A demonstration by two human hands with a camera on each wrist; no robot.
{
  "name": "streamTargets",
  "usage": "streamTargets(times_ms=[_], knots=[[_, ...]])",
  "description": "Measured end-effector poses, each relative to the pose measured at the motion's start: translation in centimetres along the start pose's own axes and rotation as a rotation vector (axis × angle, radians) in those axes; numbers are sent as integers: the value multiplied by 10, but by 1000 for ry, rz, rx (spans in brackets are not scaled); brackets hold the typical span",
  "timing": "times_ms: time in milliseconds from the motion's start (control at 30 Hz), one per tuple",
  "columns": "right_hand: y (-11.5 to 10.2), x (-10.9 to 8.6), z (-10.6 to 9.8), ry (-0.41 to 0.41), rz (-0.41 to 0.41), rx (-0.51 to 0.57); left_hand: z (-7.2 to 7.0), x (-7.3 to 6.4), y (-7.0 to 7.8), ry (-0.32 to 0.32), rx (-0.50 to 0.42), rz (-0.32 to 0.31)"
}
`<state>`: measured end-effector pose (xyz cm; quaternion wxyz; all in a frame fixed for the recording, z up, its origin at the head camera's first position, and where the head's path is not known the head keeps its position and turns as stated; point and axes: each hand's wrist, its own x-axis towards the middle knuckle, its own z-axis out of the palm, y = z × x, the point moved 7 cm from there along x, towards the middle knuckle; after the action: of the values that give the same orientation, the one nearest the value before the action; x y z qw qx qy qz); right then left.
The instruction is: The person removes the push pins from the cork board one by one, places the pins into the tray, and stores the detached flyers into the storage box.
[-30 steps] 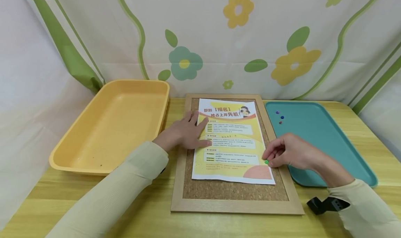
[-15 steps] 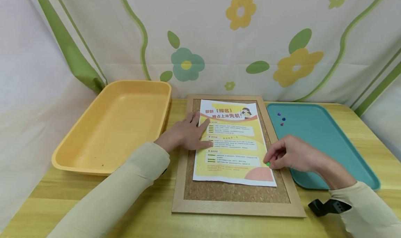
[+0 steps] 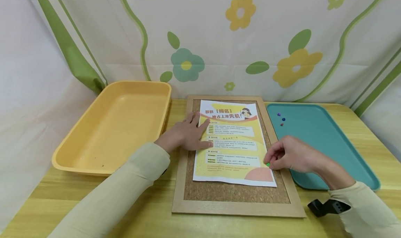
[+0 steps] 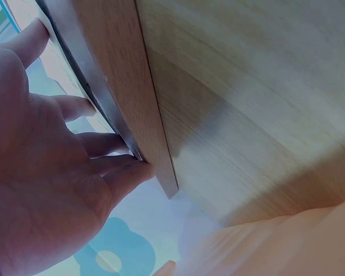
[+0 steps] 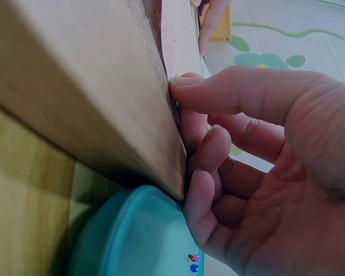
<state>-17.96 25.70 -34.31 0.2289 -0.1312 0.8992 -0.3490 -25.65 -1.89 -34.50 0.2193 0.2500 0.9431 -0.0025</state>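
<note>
A printed yellow-and-white poster (image 3: 232,161) lies on a wood-framed cork board (image 3: 213,192). My left hand (image 3: 189,135) rests with spread fingers across the poster's left edge and the board's left frame; the left wrist view shows its fingertips along the frame (image 4: 123,75). Low on the poster's right edge, my right hand (image 3: 292,154) pinches a small green pushpin (image 3: 268,164) between thumb and index finger, right at the paper. In the right wrist view the thumb (image 5: 190,83) and fingers hide the pin, and the other fingers curl beside the frame's edge.
A teal tray (image 3: 319,144) stands right of the board, with a purple pin (image 3: 278,114), a dark blue pin (image 3: 283,119) and a red pin (image 3: 282,124) near its far left corner. A deep yellow tray (image 3: 116,126) stands at left. A flowered curtain (image 3: 213,32) hangs behind.
The green pushpin has gone slightly down toward the poster, and less of it shows between the right fingers. The left hand stays in place; the head view has shifted slightly.
</note>
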Motion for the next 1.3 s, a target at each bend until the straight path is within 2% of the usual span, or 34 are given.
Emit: streamTargets(times_ms=[700, 1300], knots=[[-2, -1, 2, 18, -9, -24, 1, 0, -1, -2, 1, 1], [-1, -3, -1, -21, -34, 79, 0, 2, 0, 2, -2, -8]])
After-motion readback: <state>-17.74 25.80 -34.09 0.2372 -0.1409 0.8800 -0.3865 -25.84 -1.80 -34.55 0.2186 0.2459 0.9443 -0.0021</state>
